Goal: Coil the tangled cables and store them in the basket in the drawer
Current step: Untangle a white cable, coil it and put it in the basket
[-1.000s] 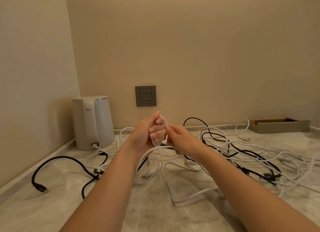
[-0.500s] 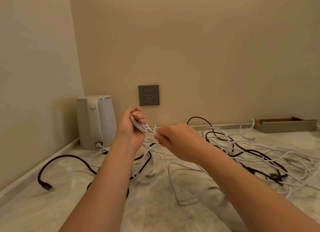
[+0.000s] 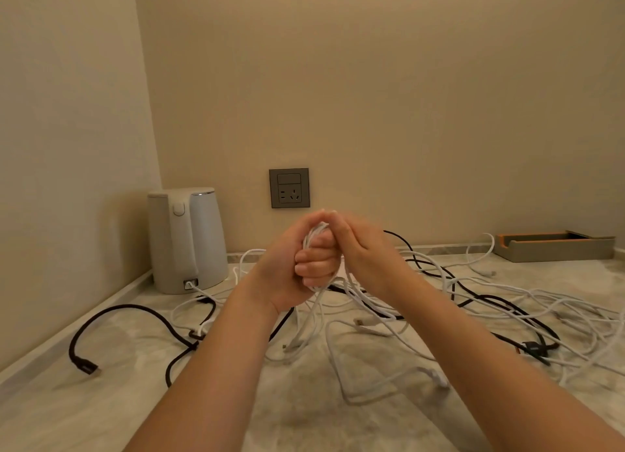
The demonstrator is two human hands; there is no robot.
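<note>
Head view. Both hands are raised together just below the wall socket (image 3: 289, 188), above the countertop (image 3: 118, 401).

Left hand (image 3: 291, 265): fingers clenched into a fist round a bundle of white cable (image 3: 316, 233). Several loops stand up out of the top of the fist. Loose white strands drop from its underside to the countertop, straight down from the socket.

Right hand (image 3: 365, 248): back of the hand toward the camera, pressed against the left fist, fingertips reaching to the top of the bundle. It is motion-blurred, so I cannot tell whether its fingers pinch the cable or only touch it.

Tangle of cables (image 3: 507, 303): white and black leads mixed, spread flat on the countertop below and to the right of the socket, running out to the right frame edge.

Black cable (image 3: 135, 311): one long arc on the countertop, below and well left of the socket, plug end lying nearest the left wall.

Kettle (image 3: 187, 238): white, upright, left of the socket in the wall corner. A white lead meets its base.

Tray (image 3: 554, 247): low, grey outside, orange inside, far right of the socket against the foot of the same wall. Its contents cannot be made out.
</note>
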